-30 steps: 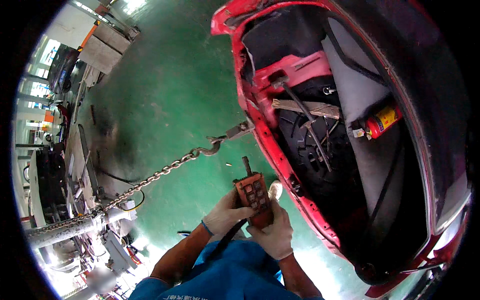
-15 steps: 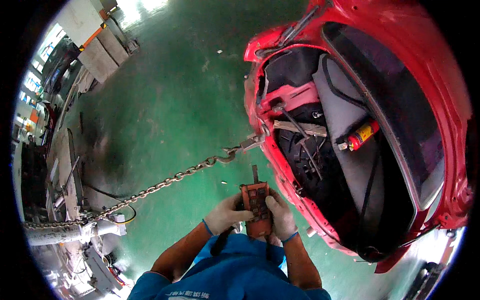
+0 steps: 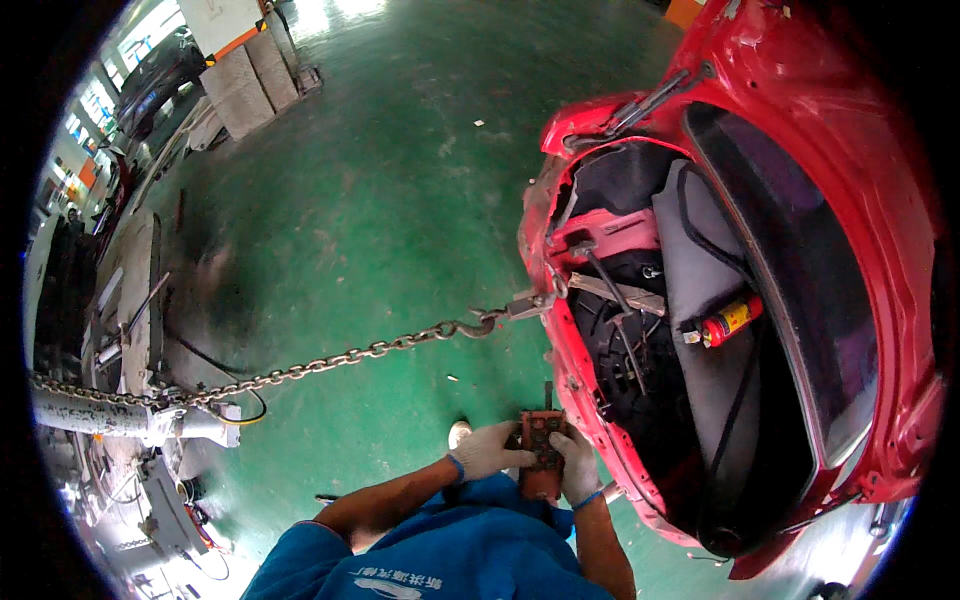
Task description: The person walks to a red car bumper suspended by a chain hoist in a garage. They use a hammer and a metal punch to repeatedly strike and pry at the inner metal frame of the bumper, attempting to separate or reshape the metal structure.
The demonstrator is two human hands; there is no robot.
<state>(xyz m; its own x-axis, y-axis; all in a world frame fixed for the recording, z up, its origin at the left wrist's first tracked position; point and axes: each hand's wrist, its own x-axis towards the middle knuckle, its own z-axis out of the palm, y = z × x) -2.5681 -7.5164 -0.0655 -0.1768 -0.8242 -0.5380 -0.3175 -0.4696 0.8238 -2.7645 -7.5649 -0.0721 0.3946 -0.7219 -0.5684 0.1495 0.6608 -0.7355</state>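
An orange-brown remote control box (image 3: 541, 478), worn and set with dark buttons, is held upright in front of my body. My gloved left hand (image 3: 488, 452) grips its left side, thumb across the face. On the other side my gloved right hand (image 3: 578, 468) grips it with its thumb near the buttons. A short dark stub sticks up from the box's top. Ahead, a steel chain (image 3: 335, 359) runs from the left to a hook (image 3: 478, 326). The hook joins a metal clamp (image 3: 528, 306) at the damaged rear edge of a red car (image 3: 590, 425).
Inside the raised tailgate lie a red fire extinguisher (image 3: 732, 322), a wooden piece (image 3: 615, 294) and a metal bar (image 3: 606, 275). At left, the chain reaches a thick grey tube (image 3: 195, 430) among metal equipment. A pillar (image 3: 235, 75) and a dark car (image 3: 160, 80) stand far left.
My view has shifted, so the car and the chain's hook end appear farther right and lower. Both hands still hold the remote control box, now lower in view. A light shoe now shows beside my left hand.
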